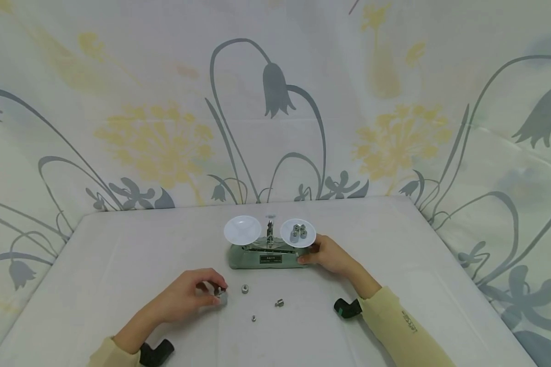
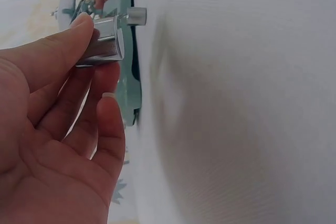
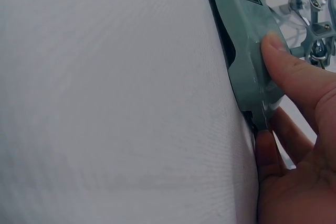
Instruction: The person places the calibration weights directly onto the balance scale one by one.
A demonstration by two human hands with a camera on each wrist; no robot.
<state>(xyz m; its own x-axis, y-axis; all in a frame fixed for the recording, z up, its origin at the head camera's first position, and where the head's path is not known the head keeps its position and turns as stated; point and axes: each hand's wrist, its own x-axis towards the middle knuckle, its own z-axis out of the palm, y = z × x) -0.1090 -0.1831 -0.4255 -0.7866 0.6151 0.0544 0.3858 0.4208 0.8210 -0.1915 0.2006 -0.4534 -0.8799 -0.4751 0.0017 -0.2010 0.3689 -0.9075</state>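
**Left hand pinching a weight, right hand steadying on the scale**

The left hand (image 1: 188, 298) is gripping a metal weight (image 2: 102, 48) between thumb and fingertips, with its flat base facing down; whether that base is touching the cloth (image 1: 179, 234), I cannot tell. The right hand (image 1: 332, 255) is gripping the near end of the scale (image 1: 248, 260), its thumb pressing on the front of the green base and its other fingers curling round the end.

Just beside the held weight, a smaller weight (image 1: 245, 289) is standing upright on the cloth. Farther right, another weight (image 1: 279, 303) is lying on its side, and a tiny weight (image 1: 254, 318) is sitting nearer the person.

Beyond these, the scale is standing with its dark label (image 1: 271, 259) facing the person. Its right pan (image 1: 285, 235) is holding several weights (image 1: 298, 232) close together; its left pan (image 1: 242, 230) is sitting on the other side of the pointer (image 1: 270, 229). Behind, a flowered backdrop (image 1: 275, 148) is hanging.
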